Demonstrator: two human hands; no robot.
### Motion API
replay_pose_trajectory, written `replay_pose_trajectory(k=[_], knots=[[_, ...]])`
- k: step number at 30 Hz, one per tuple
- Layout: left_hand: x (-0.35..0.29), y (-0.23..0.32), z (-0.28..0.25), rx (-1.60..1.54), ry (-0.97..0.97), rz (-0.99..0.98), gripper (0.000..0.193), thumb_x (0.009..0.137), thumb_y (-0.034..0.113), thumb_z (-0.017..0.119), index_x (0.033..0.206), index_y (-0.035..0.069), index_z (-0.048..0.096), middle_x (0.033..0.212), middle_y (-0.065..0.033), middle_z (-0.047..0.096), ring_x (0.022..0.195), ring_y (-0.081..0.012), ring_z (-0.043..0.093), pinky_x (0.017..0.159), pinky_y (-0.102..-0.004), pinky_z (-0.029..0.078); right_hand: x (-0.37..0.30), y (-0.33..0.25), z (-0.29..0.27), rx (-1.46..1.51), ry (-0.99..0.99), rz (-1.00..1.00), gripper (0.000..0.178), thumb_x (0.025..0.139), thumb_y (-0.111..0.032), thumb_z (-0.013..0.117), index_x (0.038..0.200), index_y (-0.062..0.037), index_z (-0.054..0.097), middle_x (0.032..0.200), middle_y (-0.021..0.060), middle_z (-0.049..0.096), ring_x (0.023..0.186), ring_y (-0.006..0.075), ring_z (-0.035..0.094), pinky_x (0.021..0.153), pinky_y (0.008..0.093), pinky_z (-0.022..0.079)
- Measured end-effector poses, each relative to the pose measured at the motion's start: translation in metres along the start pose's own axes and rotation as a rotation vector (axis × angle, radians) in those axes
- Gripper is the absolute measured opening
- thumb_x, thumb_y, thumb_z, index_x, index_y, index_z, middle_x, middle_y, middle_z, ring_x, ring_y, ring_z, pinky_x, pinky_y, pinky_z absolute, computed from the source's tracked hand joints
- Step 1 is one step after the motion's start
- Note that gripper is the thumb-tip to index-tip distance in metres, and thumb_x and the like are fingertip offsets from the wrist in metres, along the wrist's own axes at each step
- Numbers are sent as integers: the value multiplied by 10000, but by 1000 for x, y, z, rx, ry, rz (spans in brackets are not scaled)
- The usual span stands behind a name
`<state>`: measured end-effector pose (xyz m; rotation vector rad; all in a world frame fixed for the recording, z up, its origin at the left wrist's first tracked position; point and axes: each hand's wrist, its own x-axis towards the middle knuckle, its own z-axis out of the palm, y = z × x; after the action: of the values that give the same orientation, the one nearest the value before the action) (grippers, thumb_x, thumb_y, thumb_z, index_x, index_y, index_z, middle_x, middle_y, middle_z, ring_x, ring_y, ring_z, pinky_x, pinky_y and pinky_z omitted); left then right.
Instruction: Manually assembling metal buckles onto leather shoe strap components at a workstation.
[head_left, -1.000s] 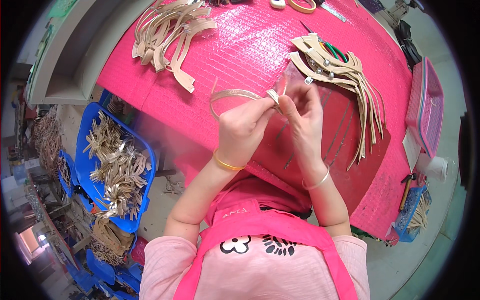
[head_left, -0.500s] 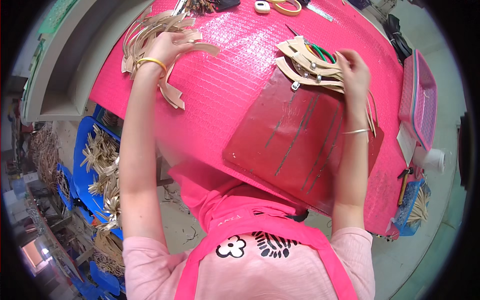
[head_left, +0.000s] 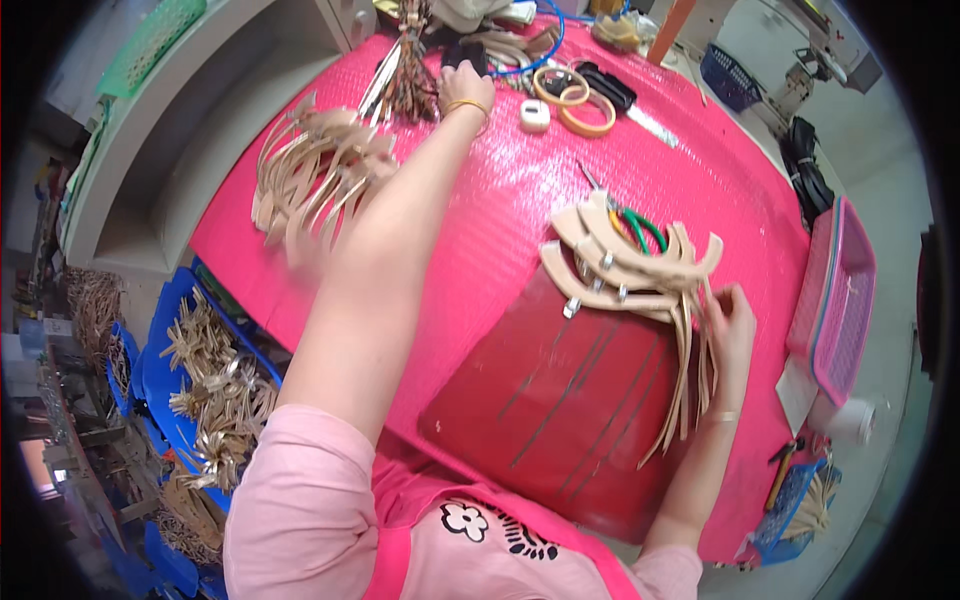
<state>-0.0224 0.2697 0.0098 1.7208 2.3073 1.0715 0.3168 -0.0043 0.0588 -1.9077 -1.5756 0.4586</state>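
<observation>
My left hand [head_left: 466,90] reaches to the far side of the table, over a black item [head_left: 466,58]. Its fingers are curled, and what lies under them is hidden. At the right, my right hand [head_left: 731,318] has bent fingers closed at the edge of a bunch of beige leather straps [head_left: 640,265]. These straps are curved and wide at one end, with small silver buckles, and thin strands hang from them. They lie on the upper part of a dark red board [head_left: 560,400]. Green-handled pliers [head_left: 645,232] show partly beneath the straps.
A pile of curved beige strips [head_left: 320,170] lies at the left on the pink table cover [head_left: 480,230]. Tape rolls [head_left: 590,112], a white case [head_left: 534,115] and a brown strand bundle [head_left: 410,75] sit at the back. Pink baskets [head_left: 835,300] stand at the right edge.
My left hand has left the beige strip pile and moved away and to the right, to the table's far side. My right hand stays at the buckled straps. The whole view has shifted.
</observation>
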Motion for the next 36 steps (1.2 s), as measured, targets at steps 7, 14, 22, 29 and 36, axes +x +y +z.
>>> replay_pose_trajectory(k=[7, 14, 22, 29, 36], knots=[[55, 12, 34, 123, -294, -478, 755, 655, 463, 586, 1219, 50, 303, 1242, -221, 339, 1182, -330, 287, 953, -473, 234, -23, -15, -21, 281, 20, 140, 67, 802, -50, 511, 804, -7, 460, 618, 4, 467, 523, 55, 434, 454, 184, 343], [18, 18, -2, 168, -193, -45, 887, 572, 412, 668, 1244, 25, 239, 1009, -229, 519, 1010, -373, 449, 877, -391, 367, -32, -24, -28, 469, 27, 192, 56, 818, -39, 489, 869, -27, 469, 653, -7, 461, 496, 19, 389, 416, 142, 289], [-54, 24, -19, 139, -142, -71, 938, 568, 396, 701, 1279, 116, 157, 1002, -272, 480, 1020, -407, 412, 840, -444, 373, -57, -61, -34, 839, -23, 134, 271, 816, -15, 460, 1081, 9, 406, 803, 88, 511, 431, 50, 418, 383, 148, 343], [-232, 58, -125, -958, -881, 195, 383, 852, 335, 438, 1007, -1, 536, 835, -106, 603, 637, -181, 584, 539, -250, 441, -113, -70, -14, 1297, -52, 270, 177, 822, -35, 466, 992, -11, 421, 861, 132, 518, 407, 92, 428, 437, 213, 387], [-271, 75, -102, -1657, -886, -740, 151, 847, 147, 461, 905, 29, 535, 850, -93, 608, 720, -158, 601, 593, -255, 488, -159, -73, 15, 1431, -188, 391, 161, 828, -49, 458, 984, -12, 440, 857, 123, 540, 469, 110, 489, 520, 238, 416]])
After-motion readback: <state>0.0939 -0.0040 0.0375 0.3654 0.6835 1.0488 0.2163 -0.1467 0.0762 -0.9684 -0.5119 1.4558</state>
